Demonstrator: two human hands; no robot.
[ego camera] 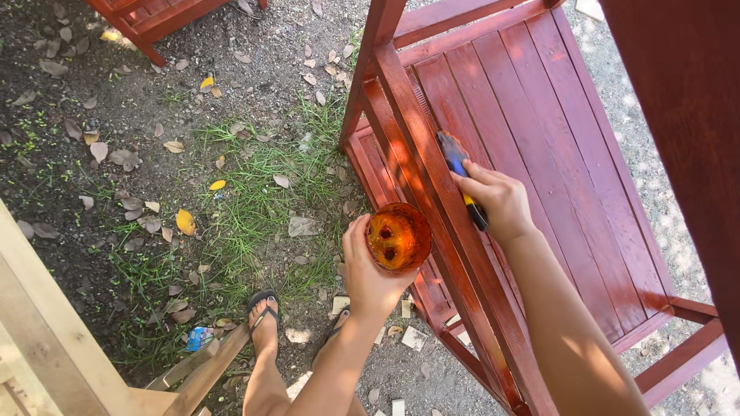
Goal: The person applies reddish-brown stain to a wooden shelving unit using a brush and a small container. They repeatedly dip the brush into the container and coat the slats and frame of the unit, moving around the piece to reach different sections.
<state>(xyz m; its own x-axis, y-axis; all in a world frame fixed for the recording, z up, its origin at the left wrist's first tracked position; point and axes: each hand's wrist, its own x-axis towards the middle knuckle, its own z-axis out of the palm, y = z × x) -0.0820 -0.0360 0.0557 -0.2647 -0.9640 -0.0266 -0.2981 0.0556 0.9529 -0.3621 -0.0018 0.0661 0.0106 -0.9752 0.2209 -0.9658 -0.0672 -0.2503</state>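
Nearest, at the bottom edge: two feet in dark flip-flops [263, 308] planted on bare dirt, close beside the red furniture so both arms reach it without stretching.

Just above, left hand [368, 270] wrapped around a small clear cup [398, 236], fingers closed about its side. Held upright and level, probably to keep the liquid in, and kept just beside the working rail, near the brush. Inside: amber-orange liquid, glowing in the sun, with a few dark spots low down; cup wall stained the same orange.

A little further and to the right, right hand [502, 202] closed around a paintbrush [462, 179]. Yellow and black handle poking out below the fingers, blue band and dark bristles pointing up and to the left. Bristles laid against the top edge of a slanting rail [420, 166], handle angled along the rail.

Beyond and to the right, a slatted wooden bench [532, 139], glossy red-brown, wet-looking, streaked with sun and leaf shadow. Slats running near to far, legs and cross-rails in the same colour.

Left of all this: patchy grass [254, 192], scattered dry leaves, one yellow. Pale unpainted timber [46, 331] at the near left corner. Far left at the top, part of another red piece [150, 19].
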